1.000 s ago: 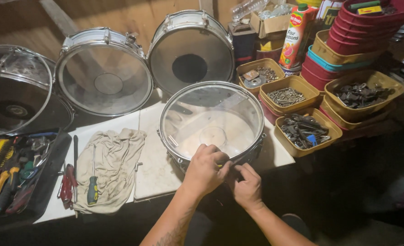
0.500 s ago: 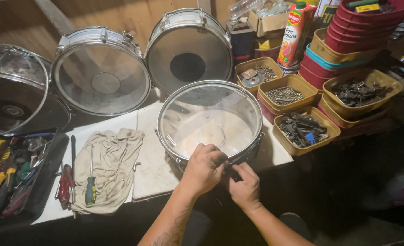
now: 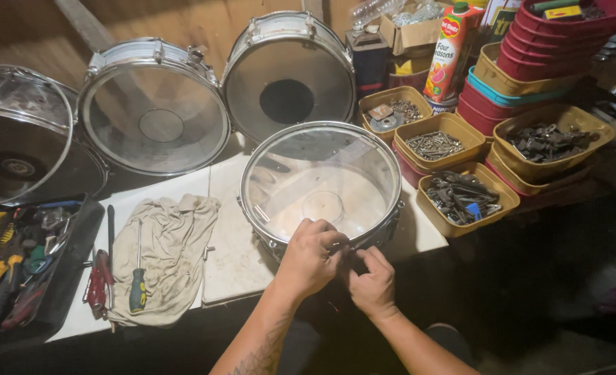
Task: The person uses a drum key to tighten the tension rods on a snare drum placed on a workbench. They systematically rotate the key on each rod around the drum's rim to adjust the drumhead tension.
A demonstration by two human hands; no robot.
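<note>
I cannot see what my left hand (image 3: pixel 311 255) and right hand (image 3: pixel 372 281) pinch at the snare drum (image 3: pixel 322 184) rim; my fingers cover it. The leftmost drum (image 3: pixel 16 139) and tool tray (image 3: pixel 23 267) are cut off by the left edge. The tray parts (image 3: pixel 461 198) are too small to tell.

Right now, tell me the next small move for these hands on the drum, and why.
Probably keep the left hand steadying the near rim of the snare drum while the right hand works the fitting there: both hands meet at that one spot, and what they pinch is hidden.
</note>
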